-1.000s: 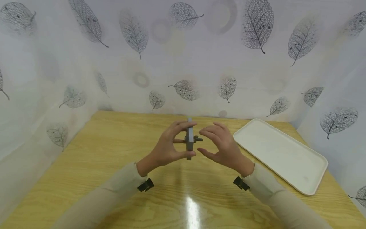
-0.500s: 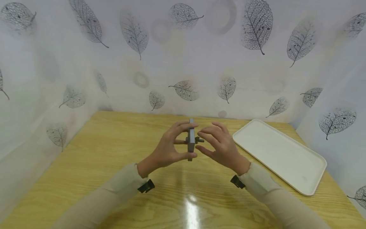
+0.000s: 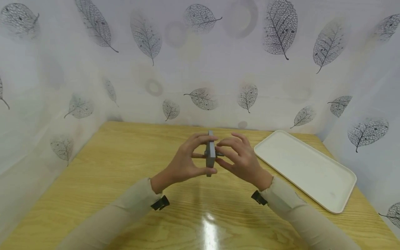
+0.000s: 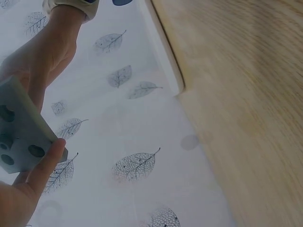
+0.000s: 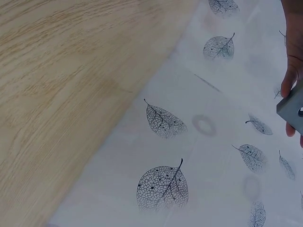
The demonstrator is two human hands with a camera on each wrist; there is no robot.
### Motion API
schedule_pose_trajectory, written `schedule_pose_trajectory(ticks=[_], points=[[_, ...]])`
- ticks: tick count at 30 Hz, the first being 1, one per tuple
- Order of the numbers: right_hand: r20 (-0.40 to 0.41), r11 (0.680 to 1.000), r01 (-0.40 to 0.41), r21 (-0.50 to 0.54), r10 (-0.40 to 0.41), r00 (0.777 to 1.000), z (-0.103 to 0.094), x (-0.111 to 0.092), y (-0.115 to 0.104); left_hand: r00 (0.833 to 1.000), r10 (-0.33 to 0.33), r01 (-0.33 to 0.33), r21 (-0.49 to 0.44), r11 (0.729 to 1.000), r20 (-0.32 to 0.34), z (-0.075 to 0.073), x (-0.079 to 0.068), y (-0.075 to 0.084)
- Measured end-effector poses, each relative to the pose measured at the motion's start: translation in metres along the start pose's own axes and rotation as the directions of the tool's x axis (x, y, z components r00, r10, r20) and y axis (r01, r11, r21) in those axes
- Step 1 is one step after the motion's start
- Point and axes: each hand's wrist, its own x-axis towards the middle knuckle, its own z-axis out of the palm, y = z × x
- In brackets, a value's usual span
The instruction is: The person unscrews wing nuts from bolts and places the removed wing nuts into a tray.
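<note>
On my feed: bench (image 3: 125, 156), white tray (image 3: 306, 173) at abt 3 o'clock. L hand (image 3: 182, 160) fingers grasp grey plate (image 3: 210, 154), mid-view above bench. R hand (image 3: 243, 159) at plate's 3 o'clock, fingers by dark stem (image 3: 220, 153); can't tell if pinching. I'd brace plate, work stem square-on. No legible txt.

No readable text, no legible labels, brands, numbers or signs, in head or wrist views
</note>
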Motion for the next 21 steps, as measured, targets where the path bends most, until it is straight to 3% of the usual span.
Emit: schedule_pose_trajectory(ticks=[7,21], points=[[-0.051,1.000,0.025,0.004,-0.025,0.998,-0.0011,0.0030,0.0002,1.000,-0.004,0.004,-0.026,1.000,-0.003,-0.0003,0.0008,0.0009],[-0.051,1.000,0.022,0.008,-0.022,0.998,-0.0006,0.0019,-0.0008,1.000,-0.009,0.009,-0.030,1.000,-0.003,0.0001,-0.0017,0.0037]])
